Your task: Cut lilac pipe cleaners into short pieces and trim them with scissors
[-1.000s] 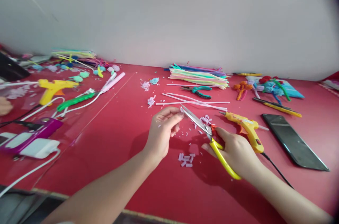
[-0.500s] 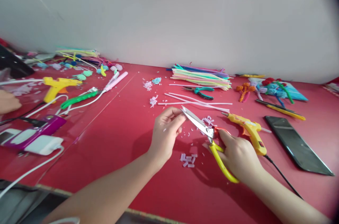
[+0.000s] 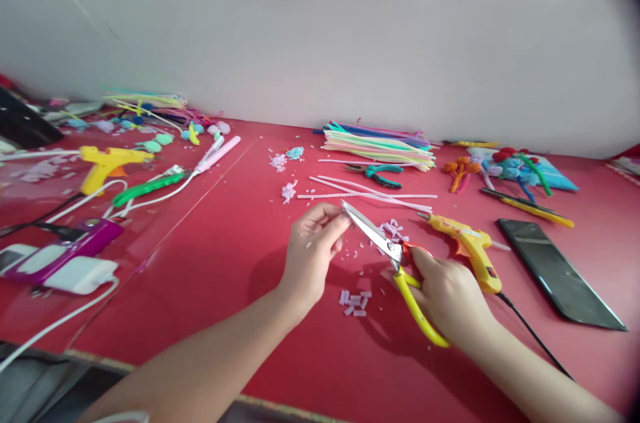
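My right hand (image 3: 450, 299) grips yellow-handled scissors (image 3: 390, 256), blades closed and pointing up-left. My left hand (image 3: 313, 253) pinches something small at the blade tips; the piece itself is too small to make out. Below the blades a little heap of short pale-purple cut bits (image 3: 354, 301) lies on the red table (image 3: 280, 356), and more purple scraps (image 3: 393, 229) lie behind the blades.
A yellow glue gun (image 3: 467, 243) and a black phone (image 3: 557, 273) lie to the right. Farther back are white sticks (image 3: 370, 195), green pliers (image 3: 380, 173) and a bundle of coloured stems (image 3: 377, 143). At the left lie another glue gun (image 3: 107, 163), chargers (image 3: 75, 276) and cables.
The scissors' handles have closed slightly and both hands shifted a little. A person's hand at the far left edge has gone out of view.
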{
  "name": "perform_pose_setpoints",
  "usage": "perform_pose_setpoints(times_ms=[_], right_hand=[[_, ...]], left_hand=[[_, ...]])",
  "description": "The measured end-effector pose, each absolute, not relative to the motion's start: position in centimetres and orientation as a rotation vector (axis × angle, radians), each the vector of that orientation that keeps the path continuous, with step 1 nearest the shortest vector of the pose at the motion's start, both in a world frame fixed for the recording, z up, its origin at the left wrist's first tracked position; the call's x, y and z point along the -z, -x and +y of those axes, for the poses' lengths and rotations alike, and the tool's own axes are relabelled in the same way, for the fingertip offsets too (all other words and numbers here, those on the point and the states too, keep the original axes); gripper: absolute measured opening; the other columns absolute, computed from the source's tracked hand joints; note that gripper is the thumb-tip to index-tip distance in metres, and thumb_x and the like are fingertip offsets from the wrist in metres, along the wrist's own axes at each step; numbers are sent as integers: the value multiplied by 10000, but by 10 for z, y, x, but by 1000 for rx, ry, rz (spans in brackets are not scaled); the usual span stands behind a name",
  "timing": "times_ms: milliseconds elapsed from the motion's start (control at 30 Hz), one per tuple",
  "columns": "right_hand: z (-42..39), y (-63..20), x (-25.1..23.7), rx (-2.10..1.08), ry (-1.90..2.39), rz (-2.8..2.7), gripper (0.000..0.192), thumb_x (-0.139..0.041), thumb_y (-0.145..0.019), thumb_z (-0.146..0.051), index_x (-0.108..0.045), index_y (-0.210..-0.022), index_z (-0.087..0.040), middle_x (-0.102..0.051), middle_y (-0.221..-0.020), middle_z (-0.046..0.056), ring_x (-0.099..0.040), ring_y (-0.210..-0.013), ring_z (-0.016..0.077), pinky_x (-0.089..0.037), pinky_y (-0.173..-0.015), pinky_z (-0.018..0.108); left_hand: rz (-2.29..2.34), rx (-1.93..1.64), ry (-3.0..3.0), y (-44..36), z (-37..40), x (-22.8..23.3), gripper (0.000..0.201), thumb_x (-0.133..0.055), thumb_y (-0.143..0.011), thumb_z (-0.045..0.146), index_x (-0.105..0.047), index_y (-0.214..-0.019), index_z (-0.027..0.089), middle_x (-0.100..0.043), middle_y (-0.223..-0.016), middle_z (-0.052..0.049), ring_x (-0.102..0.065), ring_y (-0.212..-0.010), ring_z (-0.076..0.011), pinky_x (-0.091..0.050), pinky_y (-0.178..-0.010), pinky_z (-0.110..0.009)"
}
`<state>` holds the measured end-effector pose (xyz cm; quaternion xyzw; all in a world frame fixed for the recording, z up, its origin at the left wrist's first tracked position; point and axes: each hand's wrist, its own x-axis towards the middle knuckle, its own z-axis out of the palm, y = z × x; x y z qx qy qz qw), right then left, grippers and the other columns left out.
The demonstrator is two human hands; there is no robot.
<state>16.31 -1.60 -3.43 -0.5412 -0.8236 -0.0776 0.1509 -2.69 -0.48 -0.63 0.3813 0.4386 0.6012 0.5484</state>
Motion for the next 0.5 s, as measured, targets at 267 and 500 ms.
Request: perform_pose_setpoints(times_ms=[267, 500], right_hand=[[-17, -164, 36, 201, 1558, -2383, 282, -389, -787, -434, -452, -659, -191, -482, -408, -13, -479, -367, 144, -188, -405, 219], [-18, -164, 34, 54, 1634, -2392, 279, -404, -780, -435, -418, -630, -200, -474, -424, -14, -459, -387, 130, -205, -418, 219]], left_hand=[[1039, -1416, -916, 27, -5, 5, 109, -565, -737, 233, -508, -666, 174, -442, -546, 59, -345, -423, -25, -215, -373, -158], [1041, -1417, -930, 27, -5, 3, 95, -568, -726, 233, -521, -669, 174, -433, -535, 61, -345, -425, -26, -219, -374, -158]])
